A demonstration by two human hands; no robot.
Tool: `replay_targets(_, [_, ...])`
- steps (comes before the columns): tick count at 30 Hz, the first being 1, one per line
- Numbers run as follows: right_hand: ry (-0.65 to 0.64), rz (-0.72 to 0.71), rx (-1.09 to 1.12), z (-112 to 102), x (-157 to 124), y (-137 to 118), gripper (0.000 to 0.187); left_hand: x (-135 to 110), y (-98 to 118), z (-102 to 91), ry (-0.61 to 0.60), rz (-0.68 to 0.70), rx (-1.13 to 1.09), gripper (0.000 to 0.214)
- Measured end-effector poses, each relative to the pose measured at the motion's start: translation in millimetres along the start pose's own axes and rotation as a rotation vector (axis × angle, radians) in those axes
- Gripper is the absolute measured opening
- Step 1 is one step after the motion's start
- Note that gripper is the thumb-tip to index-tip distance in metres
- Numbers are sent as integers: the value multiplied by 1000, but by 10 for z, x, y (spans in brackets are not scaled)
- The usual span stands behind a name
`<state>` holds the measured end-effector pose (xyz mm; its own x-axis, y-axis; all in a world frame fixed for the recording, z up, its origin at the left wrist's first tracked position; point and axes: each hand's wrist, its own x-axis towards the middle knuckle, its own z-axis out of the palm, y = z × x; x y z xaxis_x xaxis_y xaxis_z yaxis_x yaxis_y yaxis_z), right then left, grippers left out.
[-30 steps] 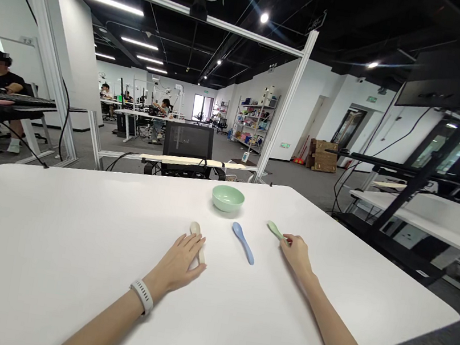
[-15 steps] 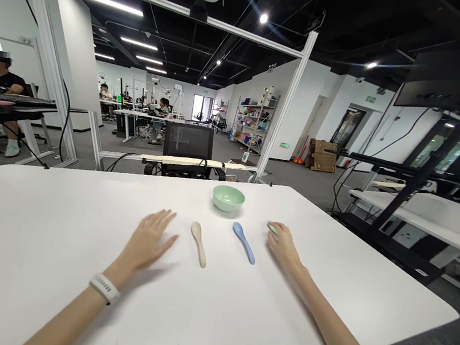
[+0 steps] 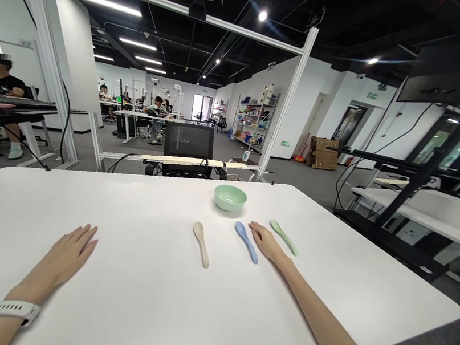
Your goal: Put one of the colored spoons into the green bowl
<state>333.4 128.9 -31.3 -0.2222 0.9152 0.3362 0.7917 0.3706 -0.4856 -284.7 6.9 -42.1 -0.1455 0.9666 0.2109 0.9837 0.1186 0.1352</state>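
Note:
On the left part of the white table point(image 3: 140, 309), my left hand point(image 3: 68, 255) lies palm down with its fingers stretched out, touching nothing but the tabletop. My right hand point(image 3: 267, 242) is between the blue spoon point(image 3: 246, 242) and the light green spoon point(image 3: 284, 238), fingers extended and nothing held. Its fingertips are just right of the blue spoon's bowl; whether they touch it I cannot tell. A beige spoon point(image 3: 201, 244) lies left of the blue one. Behind the spoons stands a light green bowl point(image 3: 230, 198), upright.
A black mesh chair point(image 3: 190, 142) stands past the table's far edge, by a metal frame point(image 3: 300, 79) that spans overhead. To the right is a black stand point(image 3: 418, 172) beside another white desk. Several people sit at desks farther back.
My left hand has drawn back to the left and nearer me. My right hand has shifted left off the light green spoon, which is now fully visible.

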Motion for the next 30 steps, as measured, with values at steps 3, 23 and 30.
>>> replay_targets(3, [18,1,23,-11,-20,-22,44,13,0,55,13,-4,-8,80])
replay_targets(23, [33,-3,42,2,-25,-33,44,23,-28,79,58,-1,-8,81])
replay_targets(30, [177,8,28,-101,-21,-247,41,3,2,58,80,2,-25,78])
